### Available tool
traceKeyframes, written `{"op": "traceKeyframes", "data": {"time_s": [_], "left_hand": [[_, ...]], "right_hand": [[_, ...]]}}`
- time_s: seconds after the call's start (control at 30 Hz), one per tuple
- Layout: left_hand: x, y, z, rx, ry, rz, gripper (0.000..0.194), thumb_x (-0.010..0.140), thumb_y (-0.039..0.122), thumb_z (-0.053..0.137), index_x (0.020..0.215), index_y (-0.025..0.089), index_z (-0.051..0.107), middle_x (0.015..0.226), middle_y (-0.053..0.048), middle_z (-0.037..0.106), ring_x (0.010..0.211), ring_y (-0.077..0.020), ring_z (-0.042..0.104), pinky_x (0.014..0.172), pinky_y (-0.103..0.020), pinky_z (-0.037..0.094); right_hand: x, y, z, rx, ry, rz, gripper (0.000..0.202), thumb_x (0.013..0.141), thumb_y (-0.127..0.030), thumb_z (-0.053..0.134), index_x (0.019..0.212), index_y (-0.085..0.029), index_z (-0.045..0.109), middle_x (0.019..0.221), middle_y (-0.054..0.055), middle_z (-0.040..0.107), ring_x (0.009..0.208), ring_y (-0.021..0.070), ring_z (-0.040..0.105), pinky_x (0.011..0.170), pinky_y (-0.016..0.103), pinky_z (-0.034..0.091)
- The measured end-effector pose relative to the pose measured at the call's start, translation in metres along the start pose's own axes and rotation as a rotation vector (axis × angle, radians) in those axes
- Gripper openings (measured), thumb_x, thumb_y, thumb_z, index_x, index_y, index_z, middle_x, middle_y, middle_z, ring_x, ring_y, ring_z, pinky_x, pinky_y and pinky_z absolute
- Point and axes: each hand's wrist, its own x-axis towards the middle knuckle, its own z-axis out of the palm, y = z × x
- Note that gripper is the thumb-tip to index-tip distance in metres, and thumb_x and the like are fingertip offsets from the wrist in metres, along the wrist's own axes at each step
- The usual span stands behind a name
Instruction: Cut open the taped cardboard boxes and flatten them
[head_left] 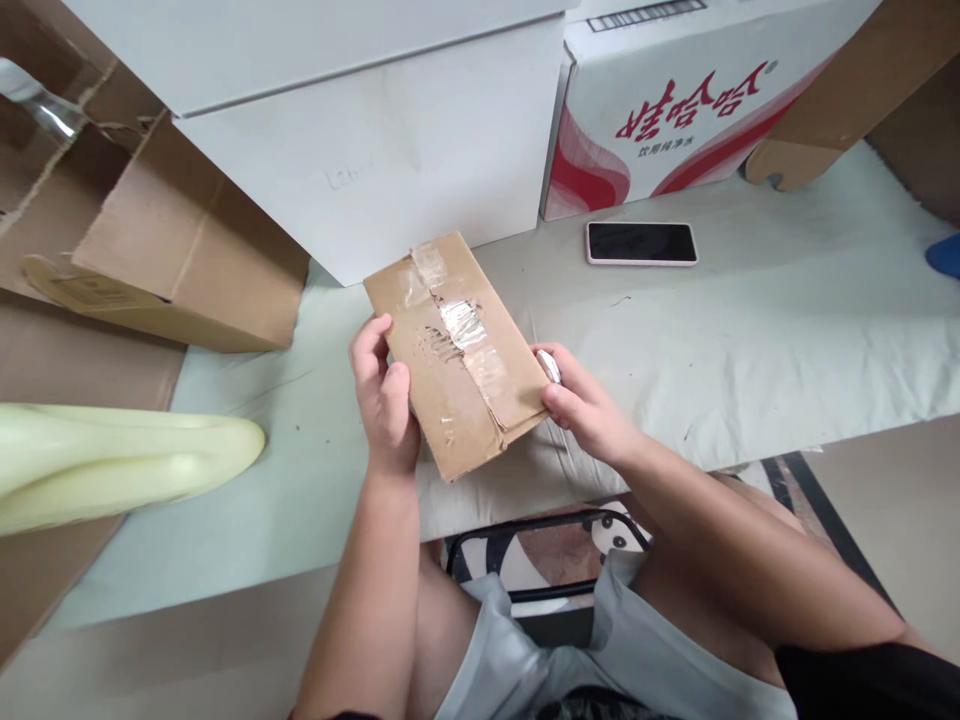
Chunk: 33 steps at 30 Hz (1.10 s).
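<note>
A small brown cardboard box (420, 355) is tilted between my two hands above the cloth-covered surface. Clear tape (469, 330) runs along its top seam, and the cardboard beside it is scuffed and torn. My left hand (381, 400) grips the left edge, fingers curled round the side. At the lower right corner, my right hand (581, 400) pinches the box with the thumb on the edge. A small white object (549, 366) is tucked in that same hand; most of it is hidden, so its kind is unclear.
A phone (641, 243) lies on the pale green cloth (750, 340). White cartons (450, 150) and a red-and-white water carton (675, 110) stand behind. Left are an open brown carton (202, 250) and a long pale yellow object (135, 465). A black-rimmed thing (551, 595) sits below the front edge.
</note>
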Motion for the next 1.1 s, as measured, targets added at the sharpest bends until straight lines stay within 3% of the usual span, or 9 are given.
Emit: {"op": "traceKeyframes", "data": {"time_s": [0.87,1.1], "left_hand": [[0.0,0.004,0.002,0.004,-0.002,-0.007,0.053,0.094,0.06,0.064,0.135,0.028,0.058,0.14,-0.009,0.061,0.126,-0.0303,0.062,0.105,-0.046,0.053],[0.001,0.001,0.018,-0.099,0.052,-0.028,0.044,0.094,0.059,0.061,0.132,0.036,0.06,0.137,-0.004,0.062,0.128,-0.0296,0.061,0.106,-0.047,0.053]], "right_hand": [[0.0,0.003,0.004,0.011,0.04,-0.027,0.077,0.081,-0.09,0.06,0.119,-0.023,0.056,0.083,-0.002,0.05,0.07,0.0156,0.045,0.063,0.032,0.038],[-0.002,0.014,0.01,0.05,0.084,-0.074,0.075,0.082,-0.089,0.059,0.12,-0.024,0.053,0.077,-0.003,0.047,0.067,0.0167,0.046,0.062,0.034,0.039]]}}
